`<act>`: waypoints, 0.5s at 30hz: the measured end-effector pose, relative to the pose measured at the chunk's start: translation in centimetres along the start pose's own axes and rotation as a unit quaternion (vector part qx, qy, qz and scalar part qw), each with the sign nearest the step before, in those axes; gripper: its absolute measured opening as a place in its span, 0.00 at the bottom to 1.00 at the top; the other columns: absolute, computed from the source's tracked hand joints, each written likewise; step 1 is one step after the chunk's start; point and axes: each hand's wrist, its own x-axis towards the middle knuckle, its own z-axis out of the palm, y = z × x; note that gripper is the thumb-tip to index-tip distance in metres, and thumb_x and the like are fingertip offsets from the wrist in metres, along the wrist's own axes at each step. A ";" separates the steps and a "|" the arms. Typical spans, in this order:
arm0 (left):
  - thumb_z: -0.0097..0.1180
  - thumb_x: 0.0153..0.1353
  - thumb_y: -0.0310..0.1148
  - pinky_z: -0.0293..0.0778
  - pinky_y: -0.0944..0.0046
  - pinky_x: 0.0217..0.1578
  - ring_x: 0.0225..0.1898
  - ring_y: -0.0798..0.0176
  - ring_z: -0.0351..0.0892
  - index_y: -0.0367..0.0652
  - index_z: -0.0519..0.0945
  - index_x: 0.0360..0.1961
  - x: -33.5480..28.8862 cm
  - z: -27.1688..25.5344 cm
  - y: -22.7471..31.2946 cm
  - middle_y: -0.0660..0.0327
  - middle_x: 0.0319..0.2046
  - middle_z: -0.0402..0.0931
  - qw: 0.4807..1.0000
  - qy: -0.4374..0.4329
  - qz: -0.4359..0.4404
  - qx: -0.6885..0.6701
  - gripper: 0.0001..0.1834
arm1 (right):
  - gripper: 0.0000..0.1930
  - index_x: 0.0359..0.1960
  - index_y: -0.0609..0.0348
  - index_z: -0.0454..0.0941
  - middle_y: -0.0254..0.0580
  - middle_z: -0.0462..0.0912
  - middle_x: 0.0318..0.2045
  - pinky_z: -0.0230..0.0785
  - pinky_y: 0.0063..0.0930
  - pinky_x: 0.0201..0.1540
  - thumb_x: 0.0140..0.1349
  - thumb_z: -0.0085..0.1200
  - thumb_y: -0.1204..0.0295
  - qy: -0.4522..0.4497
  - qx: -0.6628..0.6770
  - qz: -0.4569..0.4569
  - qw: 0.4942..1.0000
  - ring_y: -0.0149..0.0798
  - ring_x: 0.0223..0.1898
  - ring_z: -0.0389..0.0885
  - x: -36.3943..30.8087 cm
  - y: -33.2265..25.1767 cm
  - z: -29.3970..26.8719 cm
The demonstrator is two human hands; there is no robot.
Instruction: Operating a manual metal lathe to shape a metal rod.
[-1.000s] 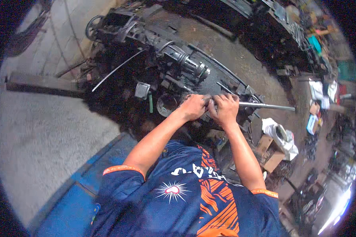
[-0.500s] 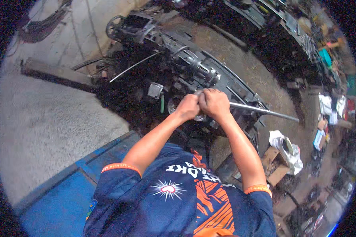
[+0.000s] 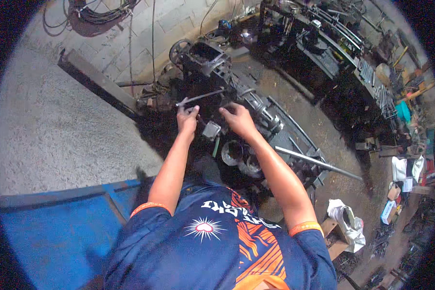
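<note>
My left hand (image 3: 187, 121) is closed around the lower end of a thin metal lever (image 3: 203, 96), its thumb standing up beside it. To the right, my right hand (image 3: 238, 120) is over the dark machine with fingers bent and apart; nothing shows in it. The lever's far end lies just beyond those fingers. A lathe-like machine with a shiny spindle (image 3: 262, 107) extends beneath both arms. Between the forearms sit a square metal block (image 3: 211, 130), a green handle (image 3: 216, 147) and a round metal part (image 3: 232, 152). Shadow hides what lies directly below my hands.
A long bright bar (image 3: 319, 164) juts out past my right forearm. Blue metal sheeting (image 3: 58, 232) is at lower left, with a steel beam (image 3: 96, 83) farther up. A crowded workbench (image 3: 333, 58) stands at the back right. A white sack (image 3: 348, 227) lies at right.
My hands have parted from their spot together near the bright bar. Both have moved up and left, and the left now grips the lever, whose lower end has swung. The view has shifted too.
</note>
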 end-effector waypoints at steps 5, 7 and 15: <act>0.56 0.58 0.30 0.71 0.62 0.38 0.37 0.62 0.77 0.41 0.78 0.45 4.3 1.0 -0.1 0.59 0.35 0.79 0.984 -0.040 0.153 0.086 0.13 | 0.19 0.40 0.59 0.77 0.38 0.81 0.31 0.68 0.26 0.31 0.60 0.53 0.55 -0.048 0.291 0.221 0.930 0.30 0.29 0.76 6.4 0.3 5.9; 0.56 0.57 0.28 0.71 0.59 0.42 0.40 0.56 0.78 0.39 0.80 0.38 5.7 0.0 0.7 0.55 0.36 0.79 0.954 -0.129 0.244 0.119 0.08 | 0.16 0.42 0.58 0.77 0.39 0.80 0.33 0.69 0.25 0.35 0.64 0.47 0.59 -0.048 0.433 0.287 0.853 0.33 0.32 0.77 8.6 -1.6 7.6; 0.54 0.54 0.25 0.73 0.55 0.45 0.42 0.49 0.77 0.41 0.79 0.38 26.6 -3.9 3.0 0.52 0.37 0.77 0.862 -0.277 0.419 0.064 0.09 | 0.19 0.50 0.66 0.73 0.36 0.77 0.27 0.64 0.24 0.29 0.65 0.45 0.64 0.225 0.323 0.183 0.901 0.28 0.25 0.70 21.0 -7.4 11.8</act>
